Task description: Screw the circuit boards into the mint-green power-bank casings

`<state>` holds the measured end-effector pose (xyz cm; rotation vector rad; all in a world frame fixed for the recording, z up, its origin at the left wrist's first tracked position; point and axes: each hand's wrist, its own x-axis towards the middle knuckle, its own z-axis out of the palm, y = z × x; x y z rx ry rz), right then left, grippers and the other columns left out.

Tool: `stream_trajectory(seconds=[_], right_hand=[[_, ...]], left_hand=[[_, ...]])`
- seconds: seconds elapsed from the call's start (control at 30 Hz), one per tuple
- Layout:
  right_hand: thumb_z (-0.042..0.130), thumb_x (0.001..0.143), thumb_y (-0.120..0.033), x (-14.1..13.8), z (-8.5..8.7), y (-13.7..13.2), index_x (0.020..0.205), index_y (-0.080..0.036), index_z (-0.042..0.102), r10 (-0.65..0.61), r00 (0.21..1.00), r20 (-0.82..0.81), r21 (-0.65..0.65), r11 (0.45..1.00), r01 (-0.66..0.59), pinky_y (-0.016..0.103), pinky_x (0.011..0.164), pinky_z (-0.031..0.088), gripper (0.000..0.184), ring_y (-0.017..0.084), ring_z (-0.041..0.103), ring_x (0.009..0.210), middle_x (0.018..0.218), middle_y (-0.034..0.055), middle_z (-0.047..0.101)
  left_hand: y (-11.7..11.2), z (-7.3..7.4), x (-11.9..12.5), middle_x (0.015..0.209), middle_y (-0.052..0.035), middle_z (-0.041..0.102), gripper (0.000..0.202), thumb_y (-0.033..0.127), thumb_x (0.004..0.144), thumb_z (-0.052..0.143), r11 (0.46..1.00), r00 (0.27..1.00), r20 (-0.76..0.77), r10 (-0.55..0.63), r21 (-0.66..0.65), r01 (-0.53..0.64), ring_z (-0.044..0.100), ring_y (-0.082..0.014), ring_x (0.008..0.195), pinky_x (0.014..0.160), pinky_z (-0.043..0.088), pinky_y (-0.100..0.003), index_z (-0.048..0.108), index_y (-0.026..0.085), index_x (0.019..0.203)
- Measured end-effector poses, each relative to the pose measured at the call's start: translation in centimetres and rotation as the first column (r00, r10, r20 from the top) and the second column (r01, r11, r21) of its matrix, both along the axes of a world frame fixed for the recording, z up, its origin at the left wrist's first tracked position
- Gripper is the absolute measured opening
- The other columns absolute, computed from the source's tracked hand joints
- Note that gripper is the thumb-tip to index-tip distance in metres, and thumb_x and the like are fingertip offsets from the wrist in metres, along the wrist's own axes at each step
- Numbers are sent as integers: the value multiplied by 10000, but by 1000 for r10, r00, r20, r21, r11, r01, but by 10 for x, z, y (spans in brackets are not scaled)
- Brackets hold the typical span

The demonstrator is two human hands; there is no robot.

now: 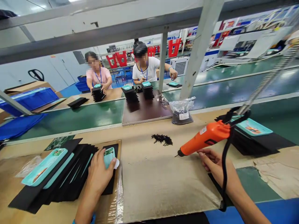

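Both of your hands show in the head view, well apart across the cardboard-covered tabletop (151, 183). Your left hand (99, 175) is clamped on a small teal case (109, 155), thumb on its near right corner and fingers over its top. The case lies on a fanned stack of black sheets (70, 183) at your left, its long axis running away from you. A second teal case (44, 166) lies further left on the same stack. Your right hand (211, 161) sits just under the orange screwdriver (204, 139), fingers loosely curled; you cannot tell whether they grip it or only touch it. The screwdriver hangs on a black cable (225, 168), its long axis slanting down to the left, so the tip points toward the case's side with bare tabletop between them. A small pile of dark screws (162, 139) lies beyond that gap. Across the green conveyor belt (93, 116), two other people handle similar stacks.
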<state>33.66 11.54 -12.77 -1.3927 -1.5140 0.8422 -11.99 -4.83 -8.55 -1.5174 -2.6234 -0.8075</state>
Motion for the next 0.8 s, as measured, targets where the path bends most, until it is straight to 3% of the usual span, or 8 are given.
stream_trajectory(seconds=[0.07,0.17,0.37,0.57,0.67,0.8], right_hand=[[746,883,-704,-3,5,-2,1030,-178,781,49,997,-55,-82,995,-54,289,482,471,547,192,608,560,673,42,649],[724,878,-666,-8,10,-5,1030,-173,761,45,996,-74,-124,991,-54,283,502,443,517,182,578,567,654,12,607],[666,905,-585,-14,19,-11,989,-176,735,33,998,-61,-104,994,-40,279,521,445,423,180,565,594,656,6,592],[650,924,-577,-16,24,-12,994,-186,714,53,996,-72,-108,992,-61,274,511,436,403,163,538,550,650,-14,578],[677,913,-580,-15,24,-13,1002,-186,715,52,994,-96,-107,992,-62,270,507,436,405,163,543,558,663,-14,583],[711,908,-547,-15,22,-13,978,-191,725,46,990,-135,-106,992,-61,261,525,438,364,160,549,587,672,-12,591]], left_hand=[[-3,-5,4,1708,-250,468,681,599,1055,474,999,999,46,-3,-46,5,468,-452,1591,1306,405,-672,560,135,1547],[-11,-16,30,1817,-205,355,674,609,1105,383,994,999,50,-7,-111,13,410,-471,1637,1281,376,-761,544,188,1606],[-14,-45,123,1861,-221,270,670,551,1107,449,960,968,-15,-251,-131,247,364,-491,1661,1153,503,-714,548,182,1657],[11,-39,208,1851,-283,236,670,484,1139,422,918,921,10,-391,-76,390,298,-524,1682,1089,512,-740,499,111,1691],[12,-32,218,1860,-279,210,700,496,1146,416,908,905,88,-416,-23,419,249,-521,1703,1131,480,-763,399,129,1742],[17,-15,181,1873,-260,185,782,535,1139,439,922,918,88,-388,25,387,252,-490,1706,1191,444,-753,231,158,1792]])
